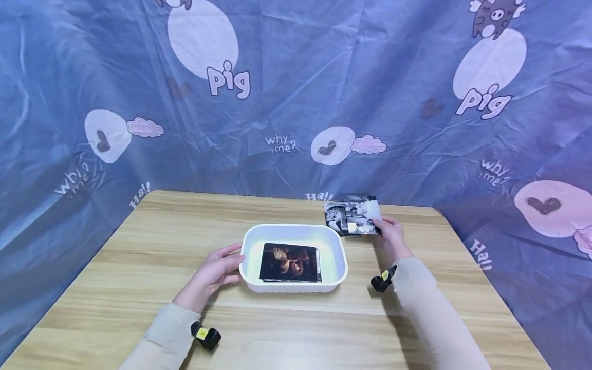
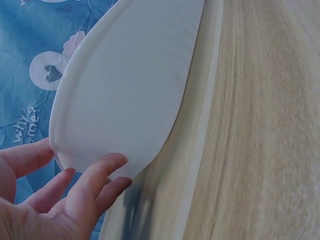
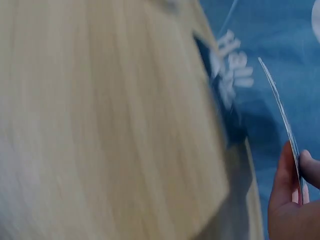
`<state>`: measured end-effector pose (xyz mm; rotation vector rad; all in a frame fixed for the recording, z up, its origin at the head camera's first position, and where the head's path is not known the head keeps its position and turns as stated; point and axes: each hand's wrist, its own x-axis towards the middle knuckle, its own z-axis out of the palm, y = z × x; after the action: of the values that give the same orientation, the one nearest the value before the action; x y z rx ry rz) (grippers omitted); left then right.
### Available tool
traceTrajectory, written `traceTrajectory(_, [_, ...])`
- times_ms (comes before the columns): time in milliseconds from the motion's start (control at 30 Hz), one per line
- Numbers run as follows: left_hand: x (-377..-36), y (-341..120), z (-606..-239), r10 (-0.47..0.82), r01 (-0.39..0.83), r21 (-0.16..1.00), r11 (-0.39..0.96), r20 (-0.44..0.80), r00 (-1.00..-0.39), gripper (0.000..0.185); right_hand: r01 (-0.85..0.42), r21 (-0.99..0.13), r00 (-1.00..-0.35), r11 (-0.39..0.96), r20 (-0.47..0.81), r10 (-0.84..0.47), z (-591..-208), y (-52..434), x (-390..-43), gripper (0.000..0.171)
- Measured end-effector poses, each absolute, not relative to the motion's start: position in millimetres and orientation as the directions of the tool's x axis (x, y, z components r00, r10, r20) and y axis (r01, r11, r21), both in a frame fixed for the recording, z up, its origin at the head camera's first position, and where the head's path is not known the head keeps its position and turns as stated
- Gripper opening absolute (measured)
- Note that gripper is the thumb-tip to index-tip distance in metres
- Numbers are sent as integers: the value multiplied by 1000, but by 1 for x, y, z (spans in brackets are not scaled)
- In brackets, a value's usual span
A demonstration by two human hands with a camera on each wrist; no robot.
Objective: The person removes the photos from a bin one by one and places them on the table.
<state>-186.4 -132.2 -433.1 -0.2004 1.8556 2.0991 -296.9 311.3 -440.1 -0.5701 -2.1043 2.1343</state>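
Observation:
A white plastic box (image 1: 296, 289) stands on the table, holding a small stack of picture cards (image 1: 288, 262) with a dark painting-like image on top. My left hand (image 1: 215, 270) touches the box's left end, its fingers spread against the outer wall and rim, as the left wrist view shows at the wall (image 2: 120, 95). Behind the box to the right, my right hand (image 1: 393, 237) pinches a black-and-white photo card (image 1: 365, 210) between thumb and fingers. Seen edge-on in the right wrist view, the held card (image 3: 281, 107) is slightly bowed. It overlaps other black-and-white cards (image 1: 334, 218) in the head view.
The wood-grain table (image 1: 287, 329) reaches back to a blue patterned cloth (image 1: 296, 92) hanging behind and at both sides. The cards lie near the table's back edge. A small black camera is strapped at each wrist.

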Motion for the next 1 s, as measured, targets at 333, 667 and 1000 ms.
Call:
traceTrajectory(333, [-184,-136,-432,158,-311,947,-85,-295,-942,60,258,-958,-892,-121,-285,351,-448,316,-301,20])
traceTrajectory(667, [-184,-129,-437,151,-313,944,-108,-295,-943,60,337,-924,-808,178,-187,559,-459,320,-309,42])
traceTrajectory(1000, [-184,-132,-437,155,-313,945,-94,-296,-942,60,338,-920,-809,198,-177,560,-458,316,-307,42])
